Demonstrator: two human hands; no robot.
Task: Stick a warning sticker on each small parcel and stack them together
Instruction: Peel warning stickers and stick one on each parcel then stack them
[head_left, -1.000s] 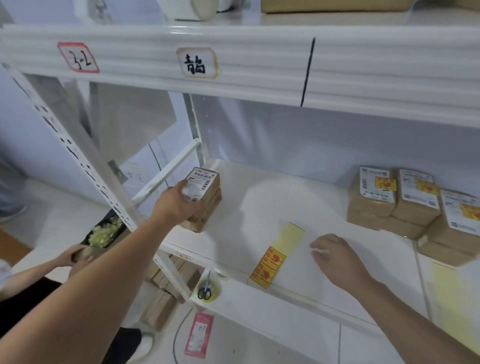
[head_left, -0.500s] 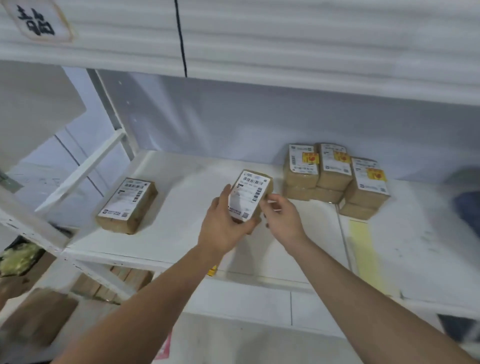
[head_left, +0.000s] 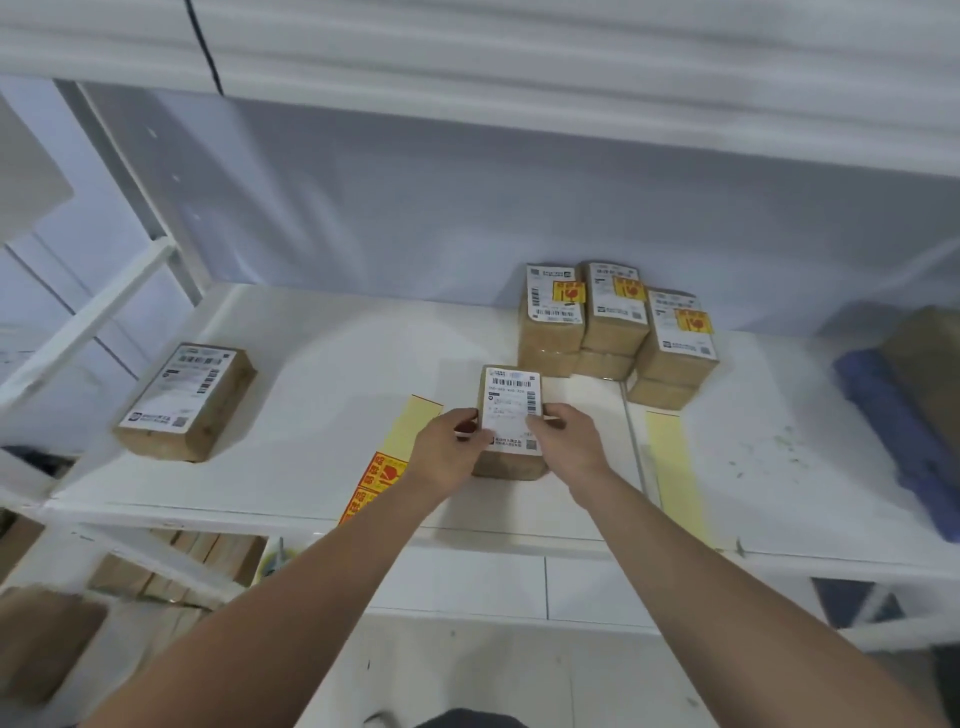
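White-painted shelf board (head_left: 311, 364), carrying every item below; front edge nearest the viewer.

Toward the back edge, right of centre: finished parcels (head_left: 613, 332), brown-wrapped, in three touching piles, apparently two high. Each top face with a white address label and a yellow-and-red warning sticker. Packed close together, presumably to keep done work apart from undone.

At the right end: blue cloth (head_left: 893, 431) beside a brown box (head_left: 930, 364), both blurred, with no evident part in the task.

Near the left end, midway between back and front edges: waiting parcel (head_left: 187, 402), lying flat, label up, no sticker, well apart from the piles. Judged next in line.

Centre, near the front edge, just in front of the piles: current parcel (head_left: 511, 415), label up, no sticker yet, apparently resting on the board. Left hand (head_left: 449, 454) gripping its left side, right hand (head_left: 569, 449) gripping its right side, fingers curled over the top edges. Held square and flat, probably to steady the label face for sticking.

Just left of that parcel, partly under the left wrist: sticker strip (head_left: 382, 475), bare yellow backing at the far end, red-and-yellow stickers at the near end, reaching the front edge. Laid within easy reach of the left hand.

Right of the right forearm: spent backing strip (head_left: 670, 467), pale yellow, no stickers visible on it.

Step judged: parcel positioned, sticker not yet peeled.
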